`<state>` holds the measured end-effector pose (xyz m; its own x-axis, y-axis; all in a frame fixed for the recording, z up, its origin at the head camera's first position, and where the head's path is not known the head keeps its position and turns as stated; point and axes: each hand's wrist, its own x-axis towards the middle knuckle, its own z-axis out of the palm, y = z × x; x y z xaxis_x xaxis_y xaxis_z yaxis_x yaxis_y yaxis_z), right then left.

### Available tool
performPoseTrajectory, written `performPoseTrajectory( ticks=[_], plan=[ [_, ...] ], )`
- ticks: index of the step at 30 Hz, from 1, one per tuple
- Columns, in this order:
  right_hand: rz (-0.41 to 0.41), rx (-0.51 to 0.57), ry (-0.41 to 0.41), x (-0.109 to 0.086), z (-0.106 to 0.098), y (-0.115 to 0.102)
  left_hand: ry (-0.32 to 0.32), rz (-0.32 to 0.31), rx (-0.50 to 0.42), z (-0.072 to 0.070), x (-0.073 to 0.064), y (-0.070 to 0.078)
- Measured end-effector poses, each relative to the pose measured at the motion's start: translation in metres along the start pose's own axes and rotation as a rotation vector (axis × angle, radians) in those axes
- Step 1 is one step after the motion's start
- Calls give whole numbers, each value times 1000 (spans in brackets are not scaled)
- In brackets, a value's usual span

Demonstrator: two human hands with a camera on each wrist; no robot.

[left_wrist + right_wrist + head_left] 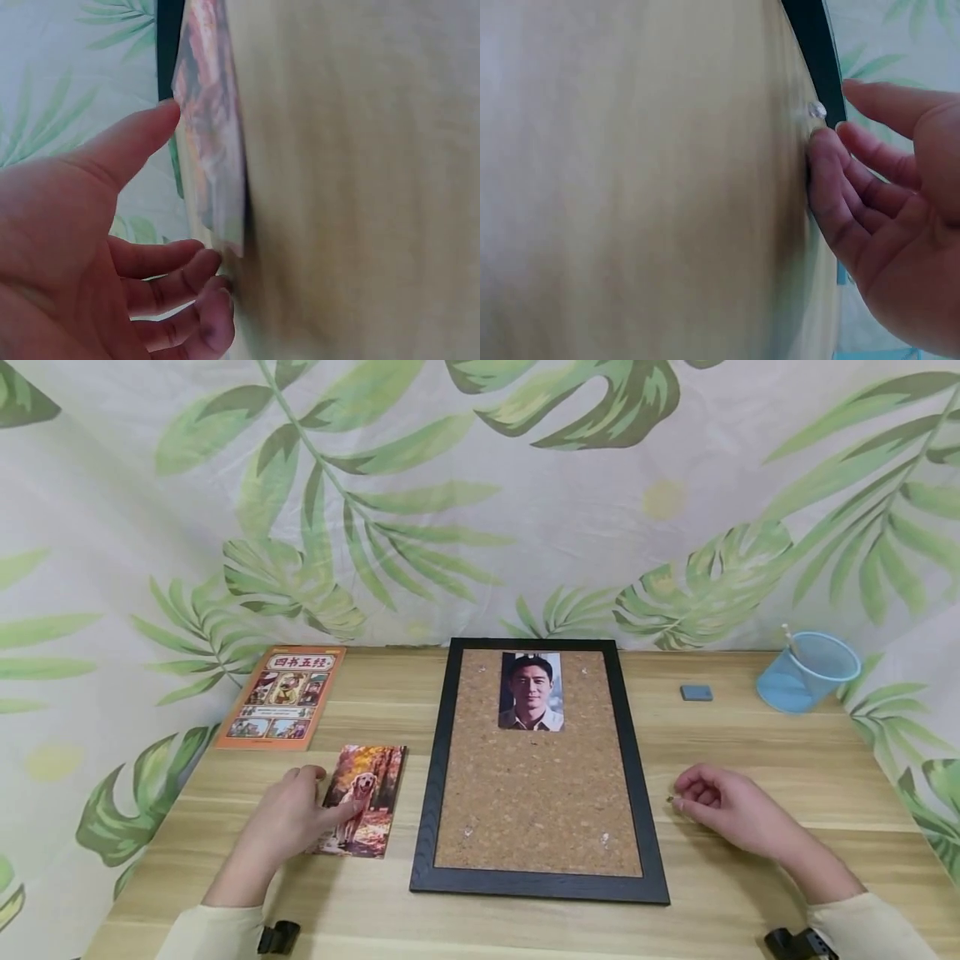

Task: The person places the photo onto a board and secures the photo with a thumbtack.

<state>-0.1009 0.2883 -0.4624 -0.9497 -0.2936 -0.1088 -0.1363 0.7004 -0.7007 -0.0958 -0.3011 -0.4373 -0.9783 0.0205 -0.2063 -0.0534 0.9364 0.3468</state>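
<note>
On the left, a photo card of a golden retriever (365,793) lies on the table. My left hand (288,814) is at its left edge, the thumb reaching over the picture and the bent fingers beside it. The left wrist view shows thumb and fingers wide apart. My right hand (723,810) rests low over the table, right of a black-framed cork board (536,810). Just past its fingertips is a small clear push pin (817,110); thumb and index finger stand apart beside it. A portrait photo (531,692) sits upright on the board's upper part.
Clear pins (468,832) show near the board's corners. An orange comic-style booklet (281,697) lies at the back left. Back right are a small blue-grey block (696,693) and a blue mesh cup (791,685) with a stick in it. A leaf-print curtain (570,527) hangs behind the table.
</note>
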Motion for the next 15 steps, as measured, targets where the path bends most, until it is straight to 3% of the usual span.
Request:
performPoseTrajectory(
  ticks=[6,15],
  plan=[
    [3,-82,28,3,5,-2,-47,-48,-44,2,4,-2],
    [-20,-171,63,4,8,-3,5,-57,-203,6,0,-5]
  ],
)
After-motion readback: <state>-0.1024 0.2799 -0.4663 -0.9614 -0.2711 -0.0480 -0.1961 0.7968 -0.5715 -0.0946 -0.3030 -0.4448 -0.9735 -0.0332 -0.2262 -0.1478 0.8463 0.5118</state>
